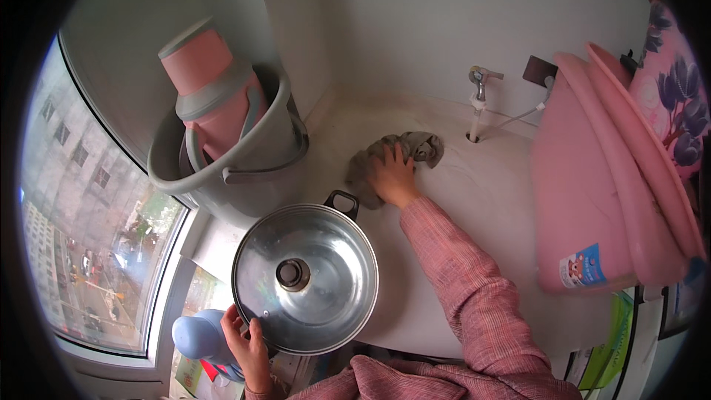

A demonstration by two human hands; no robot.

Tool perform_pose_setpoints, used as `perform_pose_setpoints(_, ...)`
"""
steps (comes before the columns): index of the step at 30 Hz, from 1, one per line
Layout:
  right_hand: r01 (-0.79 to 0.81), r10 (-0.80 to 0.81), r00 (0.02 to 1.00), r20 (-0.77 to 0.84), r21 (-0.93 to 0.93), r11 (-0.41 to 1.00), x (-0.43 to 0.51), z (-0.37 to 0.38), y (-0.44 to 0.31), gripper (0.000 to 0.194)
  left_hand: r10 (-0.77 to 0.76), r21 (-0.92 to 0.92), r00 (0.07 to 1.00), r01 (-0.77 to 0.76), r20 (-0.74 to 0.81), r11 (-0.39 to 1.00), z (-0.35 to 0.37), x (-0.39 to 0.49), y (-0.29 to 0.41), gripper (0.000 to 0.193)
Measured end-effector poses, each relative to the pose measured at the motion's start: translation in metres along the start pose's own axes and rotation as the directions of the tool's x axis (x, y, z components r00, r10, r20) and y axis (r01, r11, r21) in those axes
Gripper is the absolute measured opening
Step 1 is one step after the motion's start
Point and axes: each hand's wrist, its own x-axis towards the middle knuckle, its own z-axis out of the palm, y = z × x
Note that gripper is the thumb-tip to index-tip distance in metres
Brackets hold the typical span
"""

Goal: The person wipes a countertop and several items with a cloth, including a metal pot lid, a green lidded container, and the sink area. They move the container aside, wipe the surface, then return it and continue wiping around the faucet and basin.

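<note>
My right hand [393,179] lies with spread fingers on a crumpled grey cloth [366,169], pressed against the white countertop [389,289]. Near the counter's front left, a metal pot with a glass lid [328,305] shows its dark knob and one black side handle, close to the cloth. My left hand [247,344] is at the pot's lower left edge, thumb and fingers at the rim; its grip on the handle there is partly hidden.
A grey bucket [261,178] holding a pink and grey vacuum flask [214,83] stands at the back left by the window. A metal tap [479,86] rises near the wall. Pink plastic basins [583,178] lean at right. A light blue bottle-like object [200,336] is at lower left.
</note>
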Motion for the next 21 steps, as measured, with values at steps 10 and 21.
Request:
perform_pose_setpoints(10,0.099,-0.098,0.979,0.181,0.003,0.995,-0.206,-0.103,0.051,0.066,0.100,-0.068,0.992,-0.095,0.082,0.993,0.006,0.017,0.001,0.043)
perform_pose_setpoints(21,-0.300,0.307,0.946,0.102,-0.073,0.951,-0.209,-0.119,0.110,0.083,0.287,0.136,0.957,-0.290,0.038,0.947,0.011,0.044,0.017,0.052)
